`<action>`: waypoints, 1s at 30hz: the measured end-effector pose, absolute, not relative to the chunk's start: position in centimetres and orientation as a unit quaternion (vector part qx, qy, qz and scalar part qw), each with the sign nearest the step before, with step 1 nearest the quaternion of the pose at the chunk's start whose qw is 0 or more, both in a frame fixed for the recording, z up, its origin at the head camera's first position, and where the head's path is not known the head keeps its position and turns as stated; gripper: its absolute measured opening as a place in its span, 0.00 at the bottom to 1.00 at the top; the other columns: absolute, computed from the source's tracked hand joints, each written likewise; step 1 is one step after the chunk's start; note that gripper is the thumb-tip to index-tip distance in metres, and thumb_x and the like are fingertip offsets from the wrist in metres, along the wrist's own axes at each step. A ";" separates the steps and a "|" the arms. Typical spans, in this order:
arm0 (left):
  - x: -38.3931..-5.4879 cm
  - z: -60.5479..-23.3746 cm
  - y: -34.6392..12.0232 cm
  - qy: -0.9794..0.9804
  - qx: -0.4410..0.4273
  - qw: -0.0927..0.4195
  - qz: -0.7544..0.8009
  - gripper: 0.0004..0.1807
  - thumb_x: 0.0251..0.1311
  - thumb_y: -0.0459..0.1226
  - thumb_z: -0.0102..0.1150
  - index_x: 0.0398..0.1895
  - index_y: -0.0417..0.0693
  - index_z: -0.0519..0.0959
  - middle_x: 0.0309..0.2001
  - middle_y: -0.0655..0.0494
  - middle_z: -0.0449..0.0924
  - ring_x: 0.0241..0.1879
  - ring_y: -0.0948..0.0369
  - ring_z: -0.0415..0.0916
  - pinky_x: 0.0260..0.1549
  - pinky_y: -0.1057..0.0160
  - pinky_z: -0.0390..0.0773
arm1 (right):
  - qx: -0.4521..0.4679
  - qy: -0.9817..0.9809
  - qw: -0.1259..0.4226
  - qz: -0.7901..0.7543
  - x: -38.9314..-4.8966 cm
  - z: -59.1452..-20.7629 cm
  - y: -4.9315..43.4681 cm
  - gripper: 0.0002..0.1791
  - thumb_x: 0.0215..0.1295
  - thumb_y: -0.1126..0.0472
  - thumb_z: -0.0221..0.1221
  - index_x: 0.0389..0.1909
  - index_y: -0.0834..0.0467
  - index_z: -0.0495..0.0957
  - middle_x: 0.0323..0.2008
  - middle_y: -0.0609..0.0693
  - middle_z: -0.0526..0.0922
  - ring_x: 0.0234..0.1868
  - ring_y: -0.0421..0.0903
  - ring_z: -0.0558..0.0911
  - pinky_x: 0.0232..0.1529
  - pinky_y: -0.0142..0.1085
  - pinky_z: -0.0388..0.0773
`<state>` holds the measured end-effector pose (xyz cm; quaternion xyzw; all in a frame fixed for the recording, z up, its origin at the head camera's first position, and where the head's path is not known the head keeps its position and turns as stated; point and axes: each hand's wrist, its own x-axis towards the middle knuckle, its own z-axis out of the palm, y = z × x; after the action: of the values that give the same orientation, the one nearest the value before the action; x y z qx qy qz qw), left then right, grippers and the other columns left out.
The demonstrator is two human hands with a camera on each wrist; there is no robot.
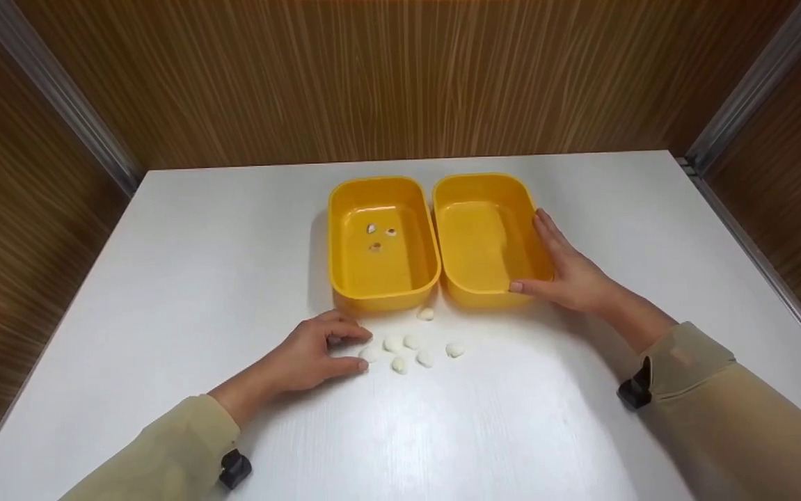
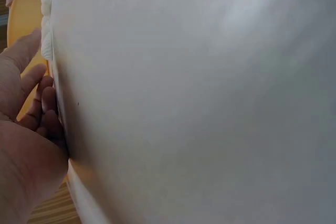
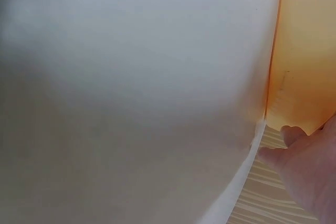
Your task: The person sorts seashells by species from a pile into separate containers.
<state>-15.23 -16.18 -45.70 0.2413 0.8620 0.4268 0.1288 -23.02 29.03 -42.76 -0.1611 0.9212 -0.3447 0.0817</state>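
Several small white shells (image 1: 399, 364) lie on the white table in front of two yellow plastic boxes. My left hand (image 1: 313, 353) rests on the table at their left edge, thumb and forefinger apart on either side of the leftmost shell (image 1: 367, 355). In the left wrist view, ridged shells (image 2: 46, 38) show just past the fingertips. My right hand (image 1: 570, 278) lies against the near right corner of the right box (image 1: 487, 298), thumb at the front rim and fingers straight along the outer side wall. The left box (image 1: 383, 303) holds three small white-and-brown pieces (image 1: 375, 247).
One more shell (image 1: 426, 314) lies close to the front of the boxes, near the gap between them. The boxes stand side by side at the back middle of the table (image 1: 233, 229). Wood-grain panels (image 1: 400, 83) enclose the table at the back and sides.
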 end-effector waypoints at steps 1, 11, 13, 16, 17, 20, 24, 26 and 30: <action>-15.3 -45.7 -16.1 0.861 0.241 0.130 0.428 0.20 0.60 0.43 0.79 0.55 0.52 0.88 0.51 0.62 0.78 0.53 0.57 0.75 0.60 0.54 0.76 | -0.161 0.921 0.083 -0.345 -23.0 -42.7 29.0 0.69 0.64 0.37 0.72 0.87 0.50 0.30 0.86 0.44 0.27 0.85 0.58 0.37 0.80 0.64 0.40; -15.2 -46.1 -15.7 0.864 0.226 0.127 0.432 0.12 0.62 0.39 0.78 0.48 0.54 0.91 0.49 0.61 0.77 0.53 0.56 0.75 0.62 0.52 0.76 | -0.162 0.921 0.079 -0.345 -22.8 -42.6 29.1 0.69 0.63 0.37 0.72 0.87 0.50 0.31 0.86 0.44 0.28 0.85 0.58 0.38 0.80 0.63 0.42; -15.2 -46.1 -15.8 0.863 0.228 0.124 0.435 0.11 0.62 0.39 0.78 0.47 0.54 0.91 0.49 0.61 0.77 0.53 0.56 0.75 0.61 0.53 0.76 | -0.159 0.921 0.081 -0.347 -22.8 -42.6 29.1 0.69 0.63 0.36 0.72 0.87 0.49 0.31 0.86 0.43 0.28 0.85 0.58 0.38 0.80 0.63 0.42; -15.1 -46.1 -15.8 0.861 0.234 0.119 0.436 0.10 0.63 0.39 0.77 0.46 0.54 0.91 0.49 0.61 0.77 0.53 0.56 0.75 0.61 0.52 0.76 | -0.159 0.921 0.081 -0.346 -22.9 -42.6 29.1 0.69 0.63 0.36 0.72 0.87 0.49 0.31 0.86 0.44 0.28 0.85 0.58 0.38 0.80 0.63 0.42; -15.1 -46.2 -15.8 0.860 0.235 0.119 0.437 0.09 0.63 0.39 0.77 0.46 0.54 0.91 0.49 0.61 0.77 0.53 0.56 0.75 0.61 0.52 0.76 | -0.160 0.922 0.080 -0.344 -22.9 -42.7 29.1 0.69 0.63 0.36 0.72 0.87 0.49 0.31 0.86 0.44 0.28 0.85 0.58 0.38 0.80 0.63 0.42; -15.1 -46.1 -15.7 0.860 0.233 0.121 0.438 0.09 0.62 0.38 0.77 0.45 0.54 0.90 0.49 0.62 0.77 0.53 0.56 0.75 0.61 0.52 0.76 | -0.160 0.923 0.079 -0.341 -23.0 -42.7 29.1 0.69 0.63 0.36 0.72 0.87 0.49 0.31 0.86 0.45 0.28 0.85 0.58 0.38 0.79 0.64 0.42; -15.1 -46.0 -15.7 0.862 0.221 0.125 0.438 0.09 0.62 0.37 0.77 0.44 0.55 0.89 0.49 0.63 0.77 0.54 0.57 0.75 0.63 0.52 0.75 | -0.154 0.923 0.084 -0.342 -23.0 -42.8 29.0 0.69 0.63 0.36 0.71 0.87 0.48 0.30 0.86 0.43 0.28 0.85 0.58 0.38 0.79 0.64 0.42; -15.0 -46.1 -15.6 0.864 0.220 0.123 0.437 0.09 0.62 0.36 0.77 0.44 0.56 0.89 0.49 0.63 0.78 0.54 0.57 0.75 0.63 0.52 0.75 | -0.152 0.923 0.085 -0.343 -23.0 -42.8 29.0 0.69 0.63 0.36 0.71 0.87 0.47 0.30 0.86 0.43 0.28 0.85 0.58 0.38 0.79 0.65 0.42; -14.9 -46.1 -15.5 0.864 0.222 0.115 0.437 0.09 0.62 0.36 0.77 0.43 0.56 0.89 0.48 0.64 0.78 0.53 0.58 0.75 0.62 0.52 0.76 | -0.153 0.921 0.083 -0.347 -22.9 -42.8 29.0 0.69 0.63 0.36 0.72 0.87 0.47 0.30 0.86 0.42 0.28 0.85 0.57 0.37 0.79 0.64 0.42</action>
<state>-14.91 -15.55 -46.09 0.2220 0.8642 0.4367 0.1145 -22.95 29.04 -42.77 -0.1531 0.9215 -0.3471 0.0835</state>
